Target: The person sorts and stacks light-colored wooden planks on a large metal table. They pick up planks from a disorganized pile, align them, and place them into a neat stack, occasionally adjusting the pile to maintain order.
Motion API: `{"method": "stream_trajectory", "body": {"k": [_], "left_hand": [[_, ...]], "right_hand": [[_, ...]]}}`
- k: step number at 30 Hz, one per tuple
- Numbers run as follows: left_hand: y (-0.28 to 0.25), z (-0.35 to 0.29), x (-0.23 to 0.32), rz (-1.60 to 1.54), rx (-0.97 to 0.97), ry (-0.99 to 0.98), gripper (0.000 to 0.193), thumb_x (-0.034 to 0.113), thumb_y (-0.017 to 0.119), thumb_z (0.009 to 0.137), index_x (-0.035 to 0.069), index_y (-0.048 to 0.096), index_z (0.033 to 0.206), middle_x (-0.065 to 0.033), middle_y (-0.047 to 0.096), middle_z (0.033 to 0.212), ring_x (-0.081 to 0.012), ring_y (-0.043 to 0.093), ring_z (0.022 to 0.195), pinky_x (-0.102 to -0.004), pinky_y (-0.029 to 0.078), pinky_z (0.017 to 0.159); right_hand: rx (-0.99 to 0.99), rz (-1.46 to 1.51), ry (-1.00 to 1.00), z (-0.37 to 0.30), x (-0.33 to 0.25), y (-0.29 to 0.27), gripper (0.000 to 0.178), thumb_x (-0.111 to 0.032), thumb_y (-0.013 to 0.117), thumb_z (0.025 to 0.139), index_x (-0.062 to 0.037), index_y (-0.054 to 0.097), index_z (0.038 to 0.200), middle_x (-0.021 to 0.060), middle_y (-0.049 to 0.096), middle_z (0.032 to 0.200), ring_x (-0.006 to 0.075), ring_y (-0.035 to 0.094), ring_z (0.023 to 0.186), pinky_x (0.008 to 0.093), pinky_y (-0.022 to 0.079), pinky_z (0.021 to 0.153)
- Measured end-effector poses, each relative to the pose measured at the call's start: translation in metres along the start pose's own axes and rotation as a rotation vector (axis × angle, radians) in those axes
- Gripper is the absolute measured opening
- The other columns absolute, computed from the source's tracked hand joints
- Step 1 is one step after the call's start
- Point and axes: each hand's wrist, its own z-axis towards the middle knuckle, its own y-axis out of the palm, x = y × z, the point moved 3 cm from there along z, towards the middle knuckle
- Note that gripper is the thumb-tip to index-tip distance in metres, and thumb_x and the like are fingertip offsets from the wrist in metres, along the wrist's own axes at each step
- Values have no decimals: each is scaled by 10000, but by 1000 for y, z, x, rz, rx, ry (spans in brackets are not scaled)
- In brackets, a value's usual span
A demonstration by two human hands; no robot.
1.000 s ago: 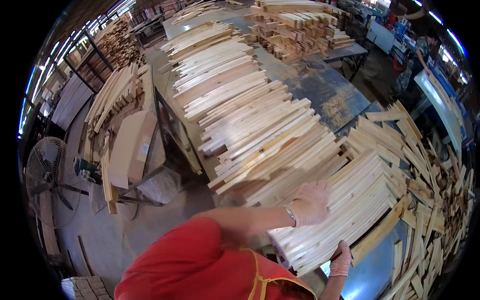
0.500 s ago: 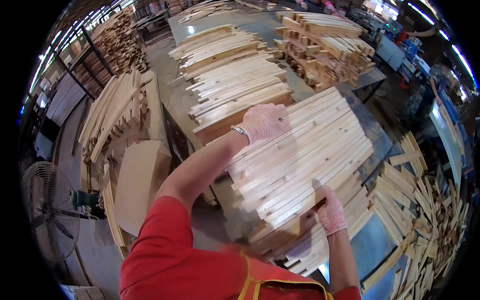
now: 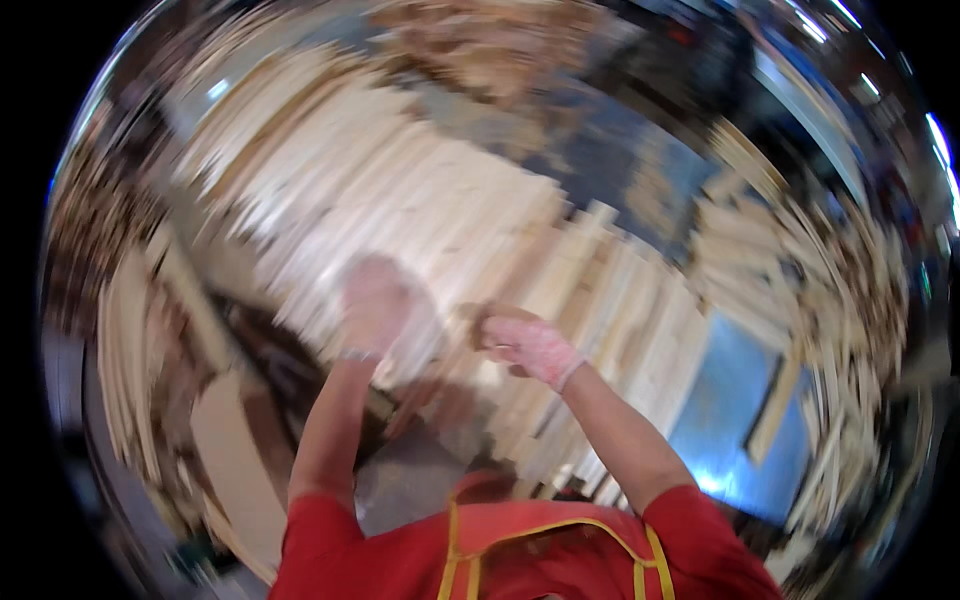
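Note:
My left hand (image 3: 378,305), in a pale pink knit glove, is smeared by motion over the left near edge of a stack of light wooden strips (image 3: 430,205); its fingers cannot be made out. To its right, my right hand (image 3: 530,345), gloved in the same way, is curled closed above the near part of the strips. Bare fingertips seem to show beyond the glove's edge. Whatever they may hold is hidden or too blurred to name. A lower row of strips (image 3: 625,320) lies beside the right wrist and runs toward my body.
Loose offcuts (image 3: 850,330) are heaped at the right, next to a blue metal tabletop (image 3: 735,400). Another wood pile (image 3: 490,40) stands at the far side. Curved pieces (image 3: 130,360) and a pale board (image 3: 235,440) lie at the left.
The view has swung round, so the stack sits further left. My left hand has moved off the stack's far side to its near left edge, and my hands are closer together.

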Motion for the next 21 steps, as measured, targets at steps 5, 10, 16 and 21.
{"method": "stream_trajectory", "body": {"k": [5, 10, 16, 21], "left_hand": [[-42, -54, 121, -213, 111, 276, 402, 202, 719, 922, -36, 691, 1245, -255, 666, 1294, -465, 603, 1241, -586, 462, 1109], [-45, -145, 274, -225, 42, 614, 642, 229, 846, 850, 76, 656, 1444, -205, 630, 1481, -386, 548, 1435, -536, 411, 1210], [-12, -228, 464, -296, -319, 758, 527, 306, 728, 915, 72, 667, 1384, -187, 603, 1469, -438, 509, 1422, -544, 377, 1219], [11, -235, 588, -271, -644, 798, 611, 376, 746, 911, 69, 648, 1430, -167, 586, 1521, -381, 531, 1416, -502, 433, 1174]], "right_hand": [[392, -21, -333, -103, 25, -121, 683, -385, 776, 976, -72, 585, 1553, 62, 728, 1164, 173, 673, 1003, 356, 561, 896], [1304, -663, -521, -243, 108, -360, 808, -490, 744, 922, -3, 563, 1541, 232, 648, 1483, 359, 598, 1397, 430, 502, 1144], [1648, -811, 312, -451, 175, -486, 917, -406, 822, 813, -37, 456, 1569, 243, 660, 1331, 434, 596, 1323, 493, 488, 1135], [1588, -602, 233, -468, 233, -533, 1003, -317, 825, 797, -48, 300, 1608, 285, 668, 1231, 471, 650, 1206, 510, 562, 1018]]}}
